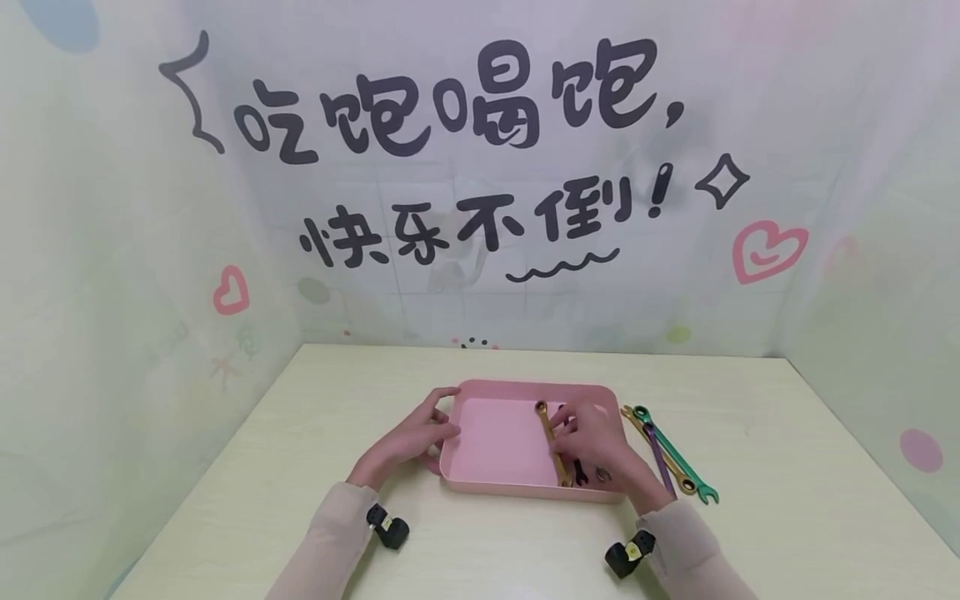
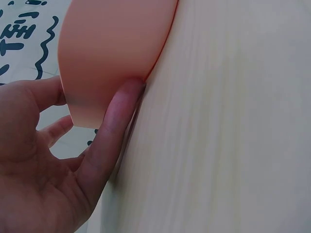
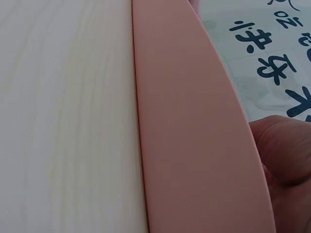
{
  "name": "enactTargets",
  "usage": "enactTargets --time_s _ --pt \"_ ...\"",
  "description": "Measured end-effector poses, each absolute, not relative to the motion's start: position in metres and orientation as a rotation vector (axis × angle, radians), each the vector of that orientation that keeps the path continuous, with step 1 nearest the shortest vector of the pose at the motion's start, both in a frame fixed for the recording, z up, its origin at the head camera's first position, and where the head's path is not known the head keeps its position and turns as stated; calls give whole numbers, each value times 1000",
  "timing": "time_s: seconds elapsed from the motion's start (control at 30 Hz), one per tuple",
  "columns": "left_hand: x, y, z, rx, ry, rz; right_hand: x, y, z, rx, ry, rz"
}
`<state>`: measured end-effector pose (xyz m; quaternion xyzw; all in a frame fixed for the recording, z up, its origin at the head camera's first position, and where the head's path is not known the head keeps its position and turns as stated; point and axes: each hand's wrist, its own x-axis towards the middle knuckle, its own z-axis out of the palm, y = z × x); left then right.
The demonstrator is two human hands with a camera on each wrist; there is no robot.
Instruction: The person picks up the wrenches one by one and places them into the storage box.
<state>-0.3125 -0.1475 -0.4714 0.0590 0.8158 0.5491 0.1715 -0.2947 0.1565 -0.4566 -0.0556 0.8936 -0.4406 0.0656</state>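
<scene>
The place looked like a small staged recording booth rather than a home or workshop. A printed backdrop (image 1: pixel 480 167) with pastel blobs, pink hearts and large black Chinese characters closed in the pale wood-grain surface (image 1: pixel 787 517) on three sides. On it lay only a pink tray (image 1: pixel 495 442) and a few coloured wrenches (image 1: pixel 671 454), and cameras were strapped to both wrists.

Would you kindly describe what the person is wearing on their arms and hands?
Both hands are bare: the left hand and right hand wear no gloves or rings that show. Each forearm is covered by a pale beige sleeve reaching the wrist. A small black camera with a yellowish mark is strapped at each wrist.
</scene>
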Motion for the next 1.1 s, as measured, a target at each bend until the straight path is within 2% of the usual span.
enactTargets --time_s 0.2,0.47,0.77,1.1 --pt "-312 -148 -470 174 2314 1563 -290 152 -457 -141 2660 -1319" --pt "-314 -148 -473 182 2317 1562 -293 159 -452 -246 2659 -1382" --pt "-313 -147 -471 180 2315 1566 -301 212 -424 -180 2687 -1341" --pt "-312 -147 -470 171 2326 1563 -303 270 -415 -118 2833 -1165"
